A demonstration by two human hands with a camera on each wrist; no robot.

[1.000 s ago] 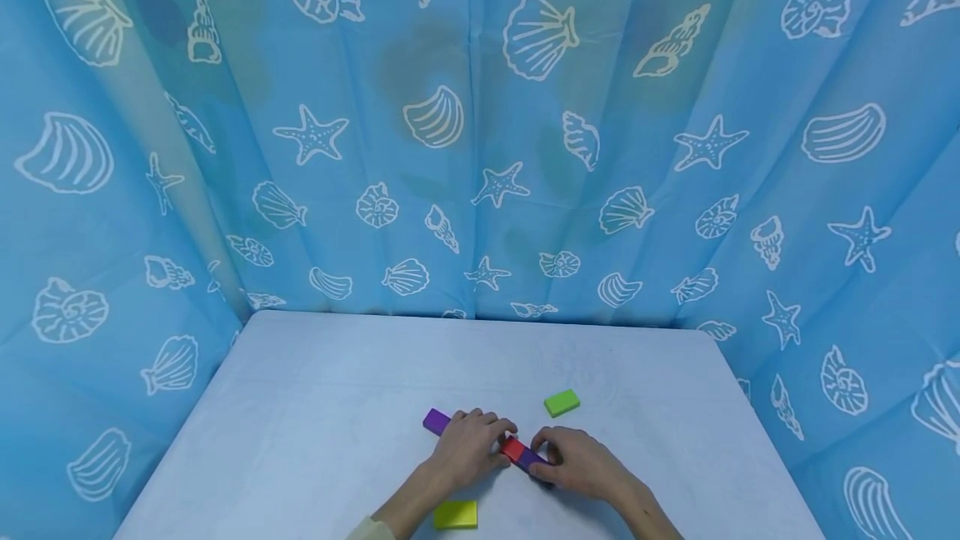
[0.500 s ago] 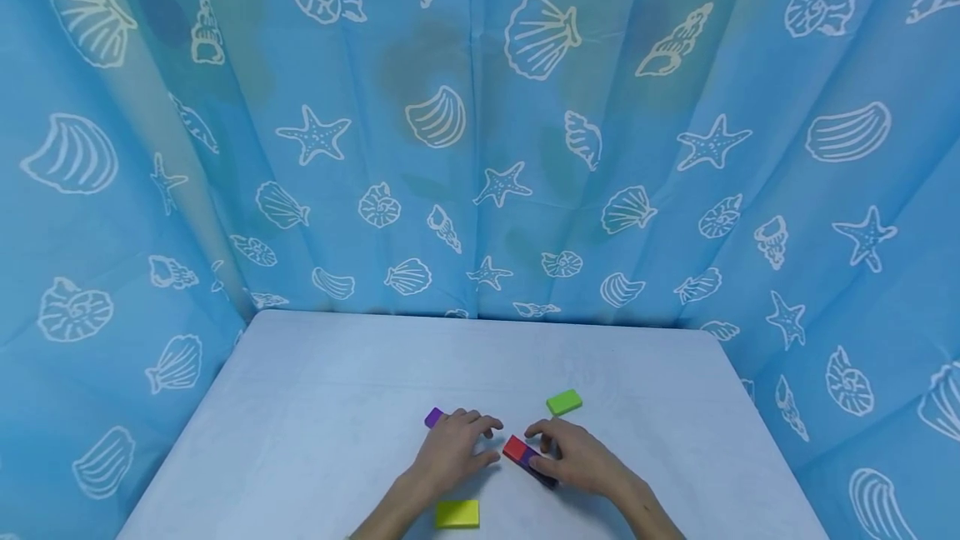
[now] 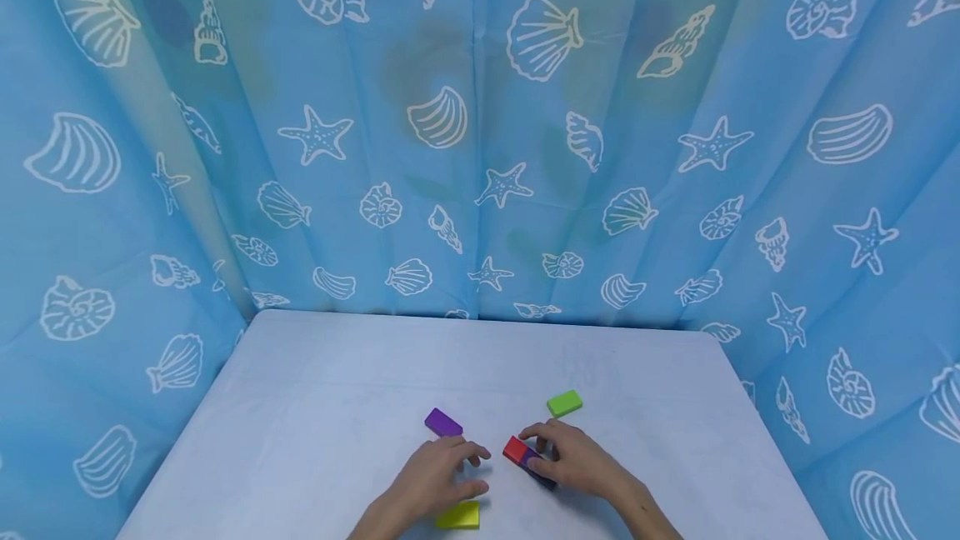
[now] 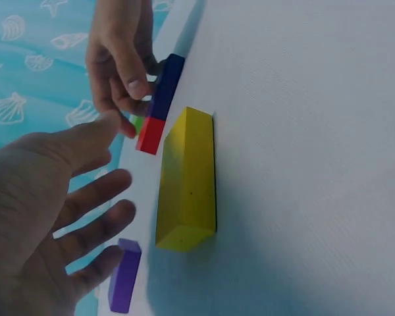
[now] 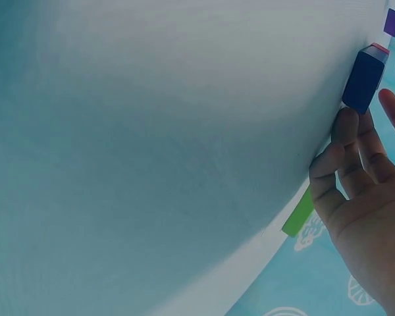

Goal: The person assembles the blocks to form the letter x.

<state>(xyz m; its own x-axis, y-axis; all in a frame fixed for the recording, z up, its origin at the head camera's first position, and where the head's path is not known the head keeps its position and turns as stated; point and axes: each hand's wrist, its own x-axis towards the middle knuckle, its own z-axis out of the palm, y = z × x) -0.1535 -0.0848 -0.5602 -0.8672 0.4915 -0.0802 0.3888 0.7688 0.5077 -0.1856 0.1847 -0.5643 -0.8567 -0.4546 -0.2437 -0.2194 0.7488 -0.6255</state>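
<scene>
My left hand [image 3: 426, 477], fingers spread and loosely bent, hovers beside a yellow block [image 4: 189, 181] and holds nothing. In the head view it partly covers that block [image 3: 463, 517]. A purple block [image 3: 444, 422] lies just beyond its fingers. A red block [image 3: 514, 448] and a dark blue block [image 4: 166, 89] stand end to end in one line. My right hand [image 3: 573, 458] is at the blue one, fingers loosely bent around its far end. Its fingertips [image 5: 346, 118] seem to touch that end. In the head view the hand hides part of the blue block.
A green block [image 3: 564, 402] lies beyond my right hand. The white table [image 3: 330, 390] carries all the blocks. A blue curtain [image 3: 480, 148] with white shell prints hangs behind and along both sides.
My left hand has left the red block and moved left and nearer to me, over toward the yellow block, uncovering the purple one. The right hand stays at the blue block, its index finger lifted.
</scene>
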